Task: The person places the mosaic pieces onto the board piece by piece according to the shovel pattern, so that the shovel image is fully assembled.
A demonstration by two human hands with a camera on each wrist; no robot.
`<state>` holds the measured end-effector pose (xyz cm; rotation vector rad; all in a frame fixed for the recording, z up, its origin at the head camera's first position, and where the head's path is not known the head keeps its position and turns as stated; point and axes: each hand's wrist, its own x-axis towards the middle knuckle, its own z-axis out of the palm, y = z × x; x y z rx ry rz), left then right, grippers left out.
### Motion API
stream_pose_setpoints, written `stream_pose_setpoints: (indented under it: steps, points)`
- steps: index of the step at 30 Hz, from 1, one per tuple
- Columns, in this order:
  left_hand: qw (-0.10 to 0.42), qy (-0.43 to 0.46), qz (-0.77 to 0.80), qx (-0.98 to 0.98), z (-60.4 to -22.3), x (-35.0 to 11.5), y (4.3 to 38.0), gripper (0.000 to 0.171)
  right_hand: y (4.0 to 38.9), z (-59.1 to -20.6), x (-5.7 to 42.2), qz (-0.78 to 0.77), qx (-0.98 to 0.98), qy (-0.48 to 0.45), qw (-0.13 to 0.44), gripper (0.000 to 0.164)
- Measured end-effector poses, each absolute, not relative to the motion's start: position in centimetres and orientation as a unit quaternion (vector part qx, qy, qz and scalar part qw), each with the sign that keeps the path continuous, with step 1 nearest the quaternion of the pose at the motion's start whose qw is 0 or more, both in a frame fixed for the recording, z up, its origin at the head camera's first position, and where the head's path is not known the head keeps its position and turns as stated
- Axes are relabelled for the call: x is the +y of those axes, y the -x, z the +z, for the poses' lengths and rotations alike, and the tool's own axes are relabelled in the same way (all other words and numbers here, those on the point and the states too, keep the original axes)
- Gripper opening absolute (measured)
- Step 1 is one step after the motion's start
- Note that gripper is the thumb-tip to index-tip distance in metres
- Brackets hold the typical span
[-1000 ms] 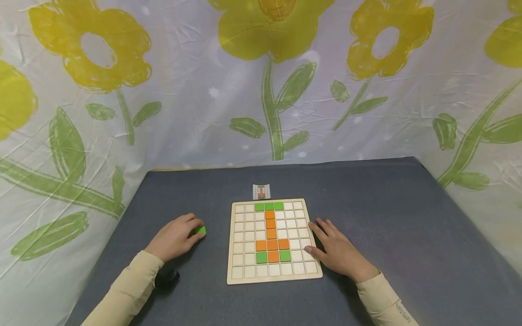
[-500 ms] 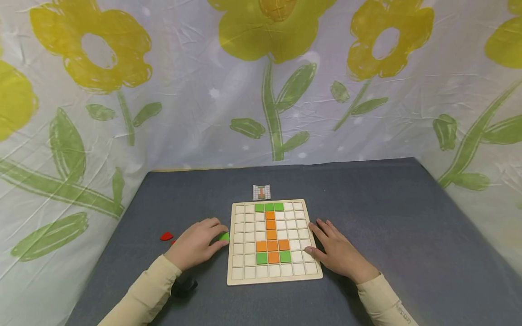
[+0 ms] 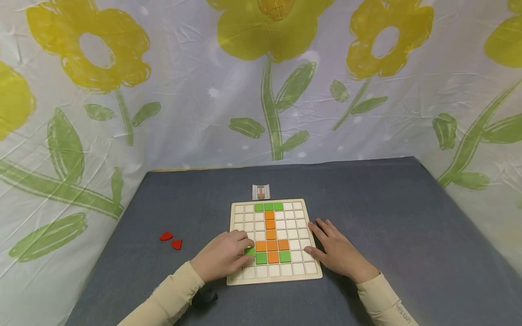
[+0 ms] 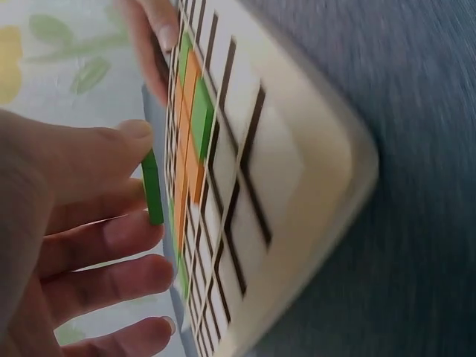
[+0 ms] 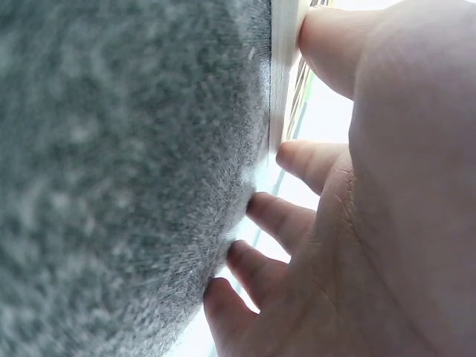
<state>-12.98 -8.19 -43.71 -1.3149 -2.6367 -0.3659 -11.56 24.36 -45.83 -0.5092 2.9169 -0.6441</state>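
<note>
My left hand [image 3: 222, 256] pinches a green square tile [image 3: 250, 251] between thumb and fingers, over the left part of a wooden grid board [image 3: 277, 280]. From the left wrist view, the tile [image 4: 152, 190] is on edge, apart from the board's surface. Orange tiles [image 3: 272, 245] fill a column and a short crossbar in the grid. Three green tiles [image 3: 268, 207] line the far row, and two more flank the column's near end. My right hand [image 3: 340, 251] rests with spread fingers at the board's right edge; its thumb [image 5: 331, 37] touches the rim.
Behind the board lies a small card [image 3: 261, 192] with a printed grid pattern. Two red pieces [image 3: 176, 244] lie on the dark tabletop [image 3: 367, 194] to the left. A flowered cloth [image 3: 195, 90] hangs behind the table.
The left hand has carried the green tile rightward from the tabletop to over the board's left columns. Two red pieces have come into view behind it. My right hand has stayed still.
</note>
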Motion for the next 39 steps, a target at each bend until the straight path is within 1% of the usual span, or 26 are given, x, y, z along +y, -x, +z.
stream_pose_setpoints:
  steps: [7,16,23,29,39]
  points:
    - [0.095,0.477,-0.121,-0.865,-44.3,-5.9,12.2,0.028,11.4,-45.9,24.4,-0.214,0.961,0.163,0.060,0.070]
    - [0.083,0.505,-0.116,-0.851,-44.5,-3.7,11.5,0.021,11.6,-45.9,24.4,-0.210,0.963,0.162,0.054,0.070]
    - [0.084,0.517,-0.116,-0.844,-45.0,-3.2,11.1,0.021,11.6,-45.8,24.4,-0.211,0.962,0.166,0.051,0.070]
    - [0.076,0.516,-0.113,-0.846,-45.0,-3.1,11.1,0.020,11.7,-45.8,24.4,-0.213,0.961,0.168,0.048,0.069]
    - [0.080,0.513,-0.117,-0.846,-44.9,-3.1,11.2,0.020,11.6,-45.8,24.3,-0.209,0.962,0.167,0.047,0.069]
